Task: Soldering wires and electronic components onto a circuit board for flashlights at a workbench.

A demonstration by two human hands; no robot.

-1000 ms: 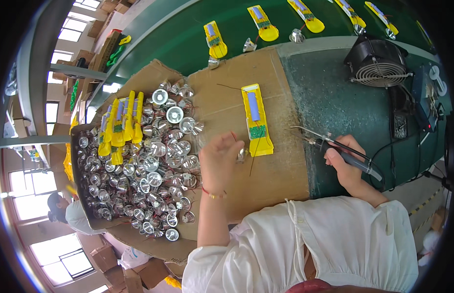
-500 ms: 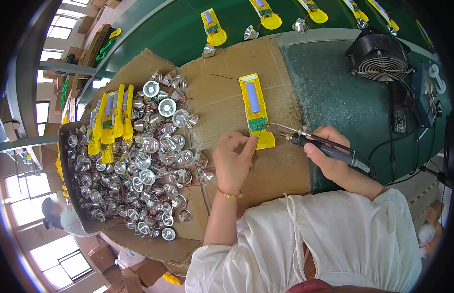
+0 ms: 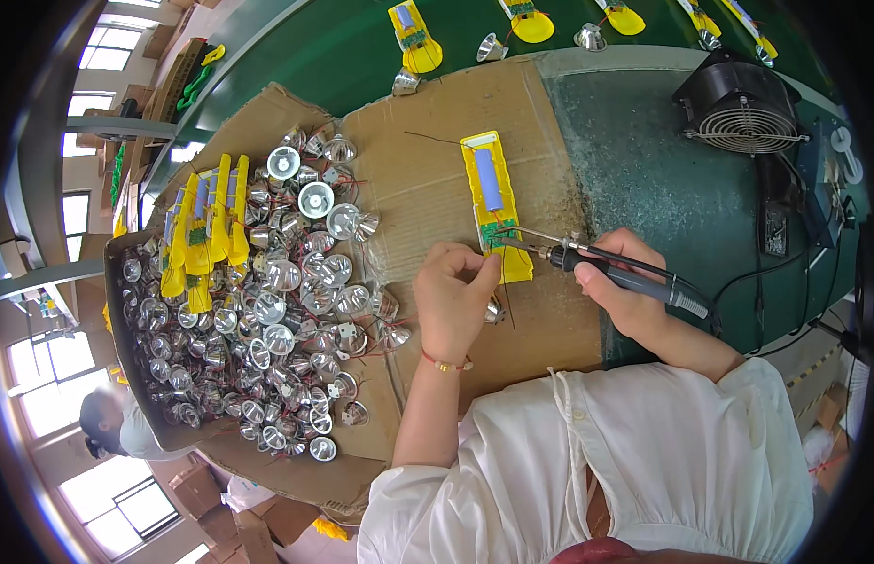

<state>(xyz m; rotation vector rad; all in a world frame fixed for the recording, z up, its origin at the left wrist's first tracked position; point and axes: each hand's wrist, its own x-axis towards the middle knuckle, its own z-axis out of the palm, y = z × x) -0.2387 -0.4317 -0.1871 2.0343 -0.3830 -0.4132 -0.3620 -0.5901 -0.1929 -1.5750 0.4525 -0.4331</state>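
Note:
My right hand (image 3: 625, 282) grips a soldering iron (image 3: 634, 282) with a black-and-grey handle. Its tip and the thin curved metal tube fixed along it reach the green circuit board (image 3: 494, 234). That board sits in an open yellow housing (image 3: 518, 268), below a lavender cylindrical battery (image 3: 490, 180). My left hand (image 3: 453, 301) is closed, thumb and forefinger pinched at the board's left edge on what looks like a thin wire, mostly hidden by the fingertips. A silver reflector (image 3: 494, 310) shows partly beside this hand, with a dark wire crossing the cardboard near it.
Left, a cardboard box (image 3: 127, 329) holds many silver reflectors (image 3: 279, 340), with several yellow housings (image 3: 200, 235) piled on them. A black fan (image 3: 742, 113) stands at the far right. More housings (image 3: 420, 52) lie along the far green surface (image 3: 315, 75). A person (image 3: 127, 418) is at far left.
The soldering iron has moved left, its tip now at the circuit board. My left fingertips have shifted slightly up toward the board, and more of the reflector beside that hand shows.

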